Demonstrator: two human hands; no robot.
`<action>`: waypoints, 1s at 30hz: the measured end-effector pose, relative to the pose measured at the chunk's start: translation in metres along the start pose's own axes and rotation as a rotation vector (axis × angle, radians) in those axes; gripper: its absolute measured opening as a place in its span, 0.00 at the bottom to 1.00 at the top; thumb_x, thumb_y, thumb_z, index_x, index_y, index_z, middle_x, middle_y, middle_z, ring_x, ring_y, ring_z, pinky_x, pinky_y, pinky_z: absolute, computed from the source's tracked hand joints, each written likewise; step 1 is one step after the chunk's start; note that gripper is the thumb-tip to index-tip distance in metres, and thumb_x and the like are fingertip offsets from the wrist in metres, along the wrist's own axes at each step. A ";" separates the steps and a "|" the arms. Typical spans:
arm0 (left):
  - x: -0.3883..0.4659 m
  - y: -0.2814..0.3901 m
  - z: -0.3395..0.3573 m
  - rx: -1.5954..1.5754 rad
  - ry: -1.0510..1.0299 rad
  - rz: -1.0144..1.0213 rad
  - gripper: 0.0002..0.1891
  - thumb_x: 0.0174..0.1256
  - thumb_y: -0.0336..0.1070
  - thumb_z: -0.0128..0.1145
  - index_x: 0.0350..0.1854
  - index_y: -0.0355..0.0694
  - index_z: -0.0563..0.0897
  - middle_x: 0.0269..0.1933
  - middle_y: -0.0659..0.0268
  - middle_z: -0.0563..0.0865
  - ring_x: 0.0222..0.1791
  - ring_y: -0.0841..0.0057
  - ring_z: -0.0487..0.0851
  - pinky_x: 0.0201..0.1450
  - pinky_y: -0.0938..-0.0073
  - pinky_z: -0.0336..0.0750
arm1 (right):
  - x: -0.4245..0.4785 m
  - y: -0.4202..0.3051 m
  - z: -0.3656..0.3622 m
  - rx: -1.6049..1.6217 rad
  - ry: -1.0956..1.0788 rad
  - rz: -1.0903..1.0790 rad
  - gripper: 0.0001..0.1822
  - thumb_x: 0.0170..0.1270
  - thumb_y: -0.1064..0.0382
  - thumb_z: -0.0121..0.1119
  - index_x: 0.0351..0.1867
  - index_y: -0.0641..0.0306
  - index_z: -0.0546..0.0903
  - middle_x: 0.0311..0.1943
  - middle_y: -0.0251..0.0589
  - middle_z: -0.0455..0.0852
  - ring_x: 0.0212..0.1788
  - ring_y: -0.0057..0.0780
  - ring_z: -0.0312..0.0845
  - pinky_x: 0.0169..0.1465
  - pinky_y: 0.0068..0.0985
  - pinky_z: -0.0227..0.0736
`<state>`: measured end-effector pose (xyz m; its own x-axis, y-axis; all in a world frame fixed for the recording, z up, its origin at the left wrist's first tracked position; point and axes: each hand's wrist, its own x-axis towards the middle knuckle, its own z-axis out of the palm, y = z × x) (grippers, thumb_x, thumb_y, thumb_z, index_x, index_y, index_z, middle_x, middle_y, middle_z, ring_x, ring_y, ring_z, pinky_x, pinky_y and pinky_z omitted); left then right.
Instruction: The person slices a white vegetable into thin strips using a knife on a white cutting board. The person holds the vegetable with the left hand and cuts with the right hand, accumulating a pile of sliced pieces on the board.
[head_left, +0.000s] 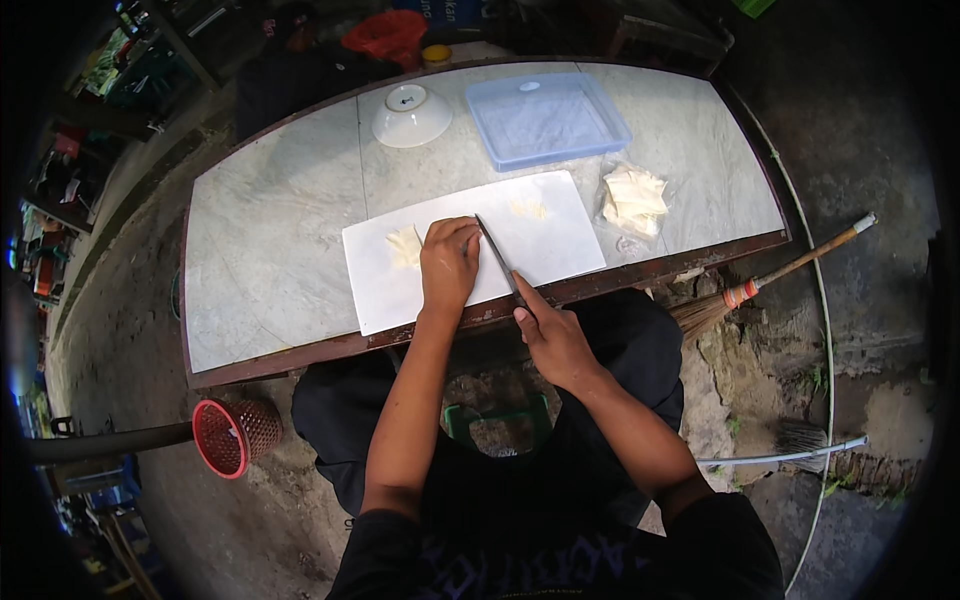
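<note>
A knife (494, 244) is gripped by its handle in my right hand (553, 339). Its blade slants up and to the left over a white cutting board (517, 277). Beside the blade tip, my left hand (450, 262) bends over the board with curled fingers. What lies under those fingertips is hidden. Cut pale pieces, possibly of dough sheet (405, 246), lie just left of that hand. Thin pale strips (528, 209) rest on the board's far right part. Folded pale sheets (634, 199) sit in a clear plastic bag (607, 217) right of the board.
An upturned white bowl (412, 120) and a blue plastic tray (551, 124) stand behind the board on the tiled table (262, 225). On the ground are a red basket (251, 431) at left and a broom (750, 289) at right. Another person (300, 75) is beyond the table.
</note>
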<state>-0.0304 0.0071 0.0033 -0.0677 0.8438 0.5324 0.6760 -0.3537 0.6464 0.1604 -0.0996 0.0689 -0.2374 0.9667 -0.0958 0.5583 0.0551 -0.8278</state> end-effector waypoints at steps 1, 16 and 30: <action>0.000 -0.001 0.000 0.006 0.000 0.000 0.07 0.66 0.24 0.73 0.44 0.34 0.96 0.51 0.59 0.97 0.55 0.58 0.91 0.61 0.61 0.86 | 0.000 0.000 0.000 0.002 -0.004 0.004 0.28 0.87 0.60 0.56 0.84 0.61 0.71 0.40 0.72 0.89 0.50 0.73 0.87 0.55 0.55 0.80; -0.001 0.002 0.001 -0.011 -0.002 -0.027 0.07 0.66 0.24 0.74 0.44 0.34 0.96 0.51 0.59 0.97 0.54 0.58 0.92 0.61 0.61 0.86 | -0.005 0.001 0.013 -0.070 0.024 -0.059 0.30 0.86 0.63 0.57 0.85 0.63 0.68 0.31 0.70 0.87 0.40 0.72 0.87 0.48 0.58 0.78; 0.001 -0.002 0.001 -0.012 -0.003 0.002 0.07 0.65 0.22 0.73 0.43 0.35 0.96 0.50 0.60 0.97 0.53 0.59 0.92 0.60 0.62 0.86 | 0.005 0.006 0.012 -0.059 0.058 -0.069 0.29 0.86 0.63 0.57 0.84 0.64 0.69 0.33 0.71 0.88 0.44 0.73 0.88 0.52 0.60 0.77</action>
<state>-0.0312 0.0092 0.0024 -0.0641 0.8442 0.5322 0.6673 -0.3602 0.6518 0.1531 -0.0975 0.0571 -0.2320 0.9727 -0.0060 0.5882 0.1354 -0.7973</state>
